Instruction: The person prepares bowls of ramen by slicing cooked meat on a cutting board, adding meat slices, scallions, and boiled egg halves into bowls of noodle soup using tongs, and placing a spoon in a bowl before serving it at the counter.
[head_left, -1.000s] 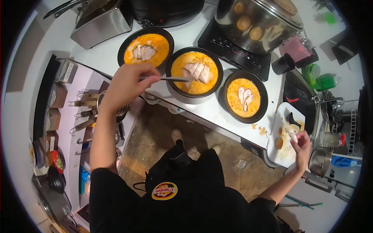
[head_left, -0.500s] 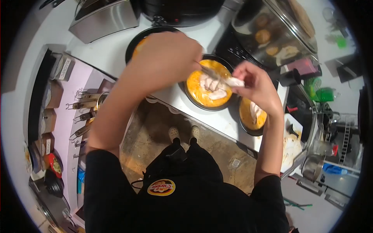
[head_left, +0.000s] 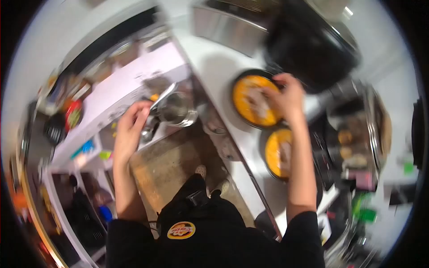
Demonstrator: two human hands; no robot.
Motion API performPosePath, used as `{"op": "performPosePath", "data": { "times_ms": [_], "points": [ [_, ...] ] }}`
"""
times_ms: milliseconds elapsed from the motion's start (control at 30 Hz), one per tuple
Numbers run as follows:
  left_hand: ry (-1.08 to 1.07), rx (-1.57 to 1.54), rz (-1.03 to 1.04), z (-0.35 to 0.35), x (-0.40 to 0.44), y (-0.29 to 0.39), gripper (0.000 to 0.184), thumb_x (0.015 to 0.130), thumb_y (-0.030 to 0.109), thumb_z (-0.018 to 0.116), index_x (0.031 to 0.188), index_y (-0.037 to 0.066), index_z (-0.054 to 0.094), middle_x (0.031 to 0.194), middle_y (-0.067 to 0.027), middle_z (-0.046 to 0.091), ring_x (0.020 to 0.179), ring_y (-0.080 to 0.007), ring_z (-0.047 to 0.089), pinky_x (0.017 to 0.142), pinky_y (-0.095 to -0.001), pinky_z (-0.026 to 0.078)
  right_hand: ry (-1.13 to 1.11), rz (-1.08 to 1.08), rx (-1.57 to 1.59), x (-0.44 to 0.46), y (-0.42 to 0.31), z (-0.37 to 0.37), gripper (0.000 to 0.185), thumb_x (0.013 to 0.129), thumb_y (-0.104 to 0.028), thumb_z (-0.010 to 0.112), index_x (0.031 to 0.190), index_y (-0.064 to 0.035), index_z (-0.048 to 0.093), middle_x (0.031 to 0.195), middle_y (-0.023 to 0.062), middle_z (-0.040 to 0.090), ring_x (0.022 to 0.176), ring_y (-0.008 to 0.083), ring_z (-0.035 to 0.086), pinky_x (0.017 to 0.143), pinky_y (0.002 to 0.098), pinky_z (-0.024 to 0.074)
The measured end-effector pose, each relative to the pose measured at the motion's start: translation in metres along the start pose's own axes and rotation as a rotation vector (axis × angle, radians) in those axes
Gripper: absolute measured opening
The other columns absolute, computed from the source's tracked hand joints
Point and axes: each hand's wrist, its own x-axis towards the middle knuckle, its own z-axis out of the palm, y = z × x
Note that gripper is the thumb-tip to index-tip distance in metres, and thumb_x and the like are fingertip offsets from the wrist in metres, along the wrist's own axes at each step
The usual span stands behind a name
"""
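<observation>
My left hand is closed around a slim silver utensil, blurred by motion, its far end pointing up over a clear round container at the side shelf. I cannot make out the utensil's exact kind. On the white counter, my right hand grips the right rim of a black bowl, thumb on the inner side. This bowl holds orange soup topped with pale slices. Below it stands a second black bowl with similar contents, partly hidden by my right forearm.
A steel toaster-like box and a large black appliance stand at the back of the counter. A clear lidded container with round items is at the right. Open shelves line the left side.
My view has turned left. The utensil has moved from above a bowl to the clear container. My right hand has let go of the white piece and taken hold of a bowl's rim.
</observation>
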Motion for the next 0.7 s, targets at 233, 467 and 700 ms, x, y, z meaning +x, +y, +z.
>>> {"op": "performPosePath", "data": {
  "times_ms": [233, 467, 700],
  "points": [
    [0.485, 0.797, 0.169, -0.152, 0.137, -0.033, 0.025, 0.078, 0.025, 0.066, 0.091, 0.004, 0.059, 0.076, -0.0197, 0.060, 0.075, -0.0361, 0.063, 0.066, -0.0447, 0.048, -0.022, -0.215, 0.246, 0.057, -0.162, 0.046, 0.018, 0.078, -0.009, 0.071, 0.093, -0.0029, 0.063, 0.084, 0.0114, 0.062, 0.070, 0.0228, 0.058, 0.066, 0.0344, 0.0481],
    [0.255, 1.033, 0.552, -0.286, 0.310, -0.060, 0.033, 0.081, 0.029, 0.068, 0.109, 0.013, 0.069, 0.104, -0.0087, 0.070, 0.090, -0.0316, 0.066, 0.079, -0.0426, 0.052, -0.112, -0.343, 0.346, 0.122, -0.257, 0.172, 0.016, 0.077, -0.004, 0.071, 0.091, -0.0025, 0.062, 0.083, 0.0111, 0.061, 0.068, 0.0224, 0.057, 0.061, 0.0335, 0.0475],
    [-0.086, 1.215, 0.890, -0.313, 0.343, -0.054, 0.031, 0.083, 0.033, 0.065, 0.104, 0.011, 0.070, 0.095, -0.0054, 0.070, 0.073, -0.0299, 0.067, 0.064, -0.0407, 0.054, -0.160, -0.260, 0.352, 0.167, -0.292, 0.245, 0.013, 0.080, -0.005, 0.068, 0.091, -0.0018, 0.062, 0.083, 0.0103, 0.061, 0.069, 0.0220, 0.058, 0.059, 0.0331, 0.0476]
  ]
}}
